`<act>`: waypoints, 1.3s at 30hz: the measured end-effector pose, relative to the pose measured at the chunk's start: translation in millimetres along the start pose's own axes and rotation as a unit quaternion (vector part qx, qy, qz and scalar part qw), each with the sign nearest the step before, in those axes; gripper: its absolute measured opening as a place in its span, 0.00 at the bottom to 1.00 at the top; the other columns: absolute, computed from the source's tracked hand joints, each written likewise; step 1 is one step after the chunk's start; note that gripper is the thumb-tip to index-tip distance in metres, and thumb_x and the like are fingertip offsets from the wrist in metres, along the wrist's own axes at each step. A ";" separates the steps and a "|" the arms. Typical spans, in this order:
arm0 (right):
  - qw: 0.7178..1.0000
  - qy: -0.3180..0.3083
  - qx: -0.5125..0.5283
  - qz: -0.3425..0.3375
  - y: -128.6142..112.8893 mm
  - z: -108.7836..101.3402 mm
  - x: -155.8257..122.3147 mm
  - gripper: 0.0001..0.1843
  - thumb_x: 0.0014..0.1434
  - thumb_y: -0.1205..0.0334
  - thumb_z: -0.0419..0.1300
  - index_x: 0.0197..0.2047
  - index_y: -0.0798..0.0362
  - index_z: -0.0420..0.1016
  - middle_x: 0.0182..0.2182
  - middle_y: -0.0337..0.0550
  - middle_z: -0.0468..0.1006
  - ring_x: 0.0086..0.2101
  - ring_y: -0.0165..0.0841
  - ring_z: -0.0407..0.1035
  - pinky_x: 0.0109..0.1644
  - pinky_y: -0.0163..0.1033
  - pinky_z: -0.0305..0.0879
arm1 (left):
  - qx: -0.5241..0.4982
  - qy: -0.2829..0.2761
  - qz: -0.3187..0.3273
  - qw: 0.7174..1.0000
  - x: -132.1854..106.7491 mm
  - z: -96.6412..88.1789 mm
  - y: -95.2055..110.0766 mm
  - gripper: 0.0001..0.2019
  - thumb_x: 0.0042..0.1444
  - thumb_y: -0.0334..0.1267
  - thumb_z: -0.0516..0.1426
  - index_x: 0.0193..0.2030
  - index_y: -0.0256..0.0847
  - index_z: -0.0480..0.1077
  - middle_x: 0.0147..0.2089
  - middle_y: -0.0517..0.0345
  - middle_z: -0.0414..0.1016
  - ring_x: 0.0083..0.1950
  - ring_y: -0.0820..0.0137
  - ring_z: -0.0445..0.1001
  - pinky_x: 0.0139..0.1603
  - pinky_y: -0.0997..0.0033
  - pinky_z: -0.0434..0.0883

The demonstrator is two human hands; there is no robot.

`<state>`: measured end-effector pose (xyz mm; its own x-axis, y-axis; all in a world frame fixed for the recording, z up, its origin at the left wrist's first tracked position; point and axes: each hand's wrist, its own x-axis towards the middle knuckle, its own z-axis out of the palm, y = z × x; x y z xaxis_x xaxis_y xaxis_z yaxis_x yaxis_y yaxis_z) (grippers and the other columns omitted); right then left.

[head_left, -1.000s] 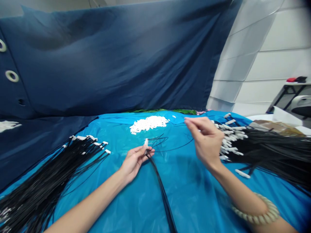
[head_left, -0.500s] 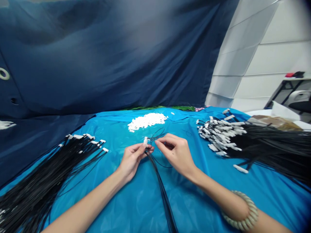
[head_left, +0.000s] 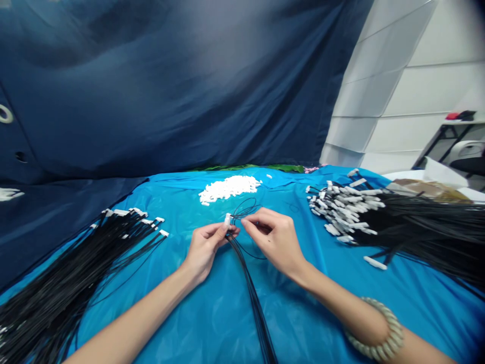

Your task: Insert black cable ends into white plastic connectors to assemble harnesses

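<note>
Black wires run from the near edge of the blue sheet up the middle to the hands, gathered into one slim strand, so probably their weight rests on the sheet and not on the fingers. Nearest on the right, a pale coiled band circles the forearm. To the near left lies a thick bundle of similar black wires, white ends pointing to the far side, likely laid alike to keep them from tangling.

From where I stand, the left hand grasps a small white connector between thumb and fingers, its tip left upright and exposed, I'd guess to keep that end within reach. It sits in the middle, just above the slim strand. Beside it, the right hand has thumb and forefinger pinched together, seemingly on one of the loose wires looping there; the contact is too small to be sure. The two hands are near but apart.

Farther right, a bigger bundle lies with its white ends turned inward. Beyond the hands, a heap of white pieces sits centrally, perhaps for easy reach from either side. Behind hangs a dark blue curtain, with white panels at far right.
</note>
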<state>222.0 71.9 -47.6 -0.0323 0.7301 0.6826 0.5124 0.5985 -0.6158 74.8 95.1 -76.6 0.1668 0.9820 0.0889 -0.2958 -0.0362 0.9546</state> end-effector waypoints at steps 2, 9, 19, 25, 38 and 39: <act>1.000 0.002 -0.003 0.001 0.0 0.6 0.0 0.07 0.50 0.68 0.55 0.25 0.55 0.73 0.21 0.39 0.71 0.21 0.25 0.61 0.24 0.31 0.55 | 0.010 0.002 0.008 1.000 0.6 -0.9 -1.0 0.08 0.44 0.38 0.59 0.28 0.34 0.75 0.32 0.50 0.76 0.36 0.66 0.72 0.42 0.66 0.67; 1.000 0.007 -0.016 0.003 -1.1 0.9 0.0 0.07 0.50 0.68 0.55 0.24 0.56 0.73 0.20 0.38 0.69 0.21 0.25 0.60 0.25 0.31 0.54 | 0.044 0.001 0.025 0.999 0.9 -3.7 -3.5 0.09 0.45 0.38 0.58 0.30 0.34 0.74 0.33 0.50 0.76 0.36 0.64 0.72 0.42 0.65 0.67; 1.000 0.014 -0.026 -0.004 -0.6 0.9 -0.9 0.07 0.51 0.68 0.55 0.24 0.55 0.72 0.19 0.37 0.68 0.21 0.25 0.59 0.25 0.31 0.54 | 0.074 0.006 0.036 0.997 2.0 -4.6 -4.9 0.10 0.45 0.39 0.58 0.31 0.34 0.74 0.33 0.50 0.76 0.36 0.64 0.72 0.41 0.66 0.67; 0.994 0.001 -0.092 -0.064 2.4 2.1 -3.7 0.06 0.53 0.67 0.53 0.27 0.55 0.70 0.25 0.41 0.69 0.28 0.30 0.62 0.32 0.35 0.58 | 0.089 0.000 0.036 0.995 0.9 -4.1 -3.2 0.09 0.45 0.38 0.58 0.30 0.35 0.74 0.32 0.51 0.77 0.36 0.65 0.73 0.38 0.70 0.67; 0.975 -0.168 0.034 -0.143 12.0 -9.9 7.8 0.06 0.54 0.73 0.49 0.30 0.53 0.62 0.41 0.42 0.71 0.48 0.30 0.58 0.51 0.39 0.56 | 0.084 -0.051 0.000 0.995 1.8 -6.7 -4.5 0.09 0.44 0.37 0.58 0.31 0.35 0.75 0.32 0.50 0.77 0.34 0.66 0.72 0.38 0.70 0.67; 0.975 -0.163 0.036 -0.144 11.7 -9.5 7.5 0.06 0.54 0.73 0.50 0.30 0.53 0.62 0.40 0.42 0.71 0.47 0.31 0.59 0.51 0.40 0.56 | 0.077 -0.055 0.000 0.996 2.0 -7.0 -5.3 0.09 0.44 0.37 0.58 0.31 0.36 0.75 0.32 0.51 0.77 0.34 0.66 0.72 0.39 0.69 0.67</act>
<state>235.9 81.2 -46.0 -0.4429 0.5874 0.6774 0.3812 0.8072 -0.4507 70.0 98.6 -83.5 0.2717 0.9560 0.1107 -0.1497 -0.0716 0.9861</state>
